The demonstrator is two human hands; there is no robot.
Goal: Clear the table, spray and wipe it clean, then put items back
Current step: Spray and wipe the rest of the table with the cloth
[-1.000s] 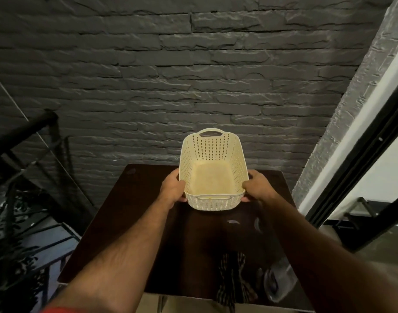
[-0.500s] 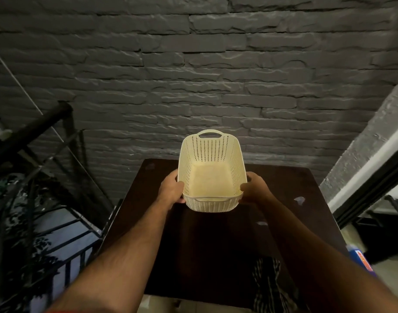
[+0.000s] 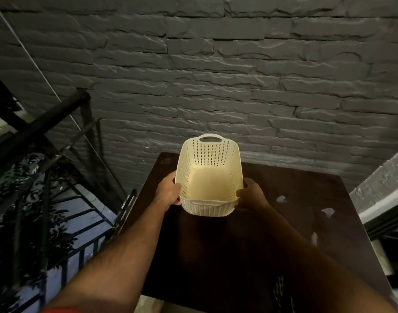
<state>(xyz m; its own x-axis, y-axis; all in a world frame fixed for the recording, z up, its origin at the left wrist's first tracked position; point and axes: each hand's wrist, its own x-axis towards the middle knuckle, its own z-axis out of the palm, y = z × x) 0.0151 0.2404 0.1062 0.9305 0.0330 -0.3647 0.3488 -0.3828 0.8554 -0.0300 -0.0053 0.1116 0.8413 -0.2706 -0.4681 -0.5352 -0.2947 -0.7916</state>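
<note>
— Basket (image 3: 208, 177), where is it?
— Between my hands, over the far part of the dark table (image 3: 272, 233); my left hand (image 3: 168, 193) grips its left wall, my right hand (image 3: 250, 196) its right.
— Resting or lifted?
— Too dim to tell.

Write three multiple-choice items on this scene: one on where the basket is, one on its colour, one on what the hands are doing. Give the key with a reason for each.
1. Where is the basket?
A. over the far part of the dark table
B. on the stair railing
C. on the floor

2. What colour is the basket?
A. blue
B. cream
C. black

3. How is it handled?
A. left hand alone grips it
B. nobody touches it
C. left hand and right hand grip its sides

Key: 1 A, it sits above the tabletop near the brick wall; 2 B, its perforated walls are pale cream; 3 C, each hand curls round one side.
</note>
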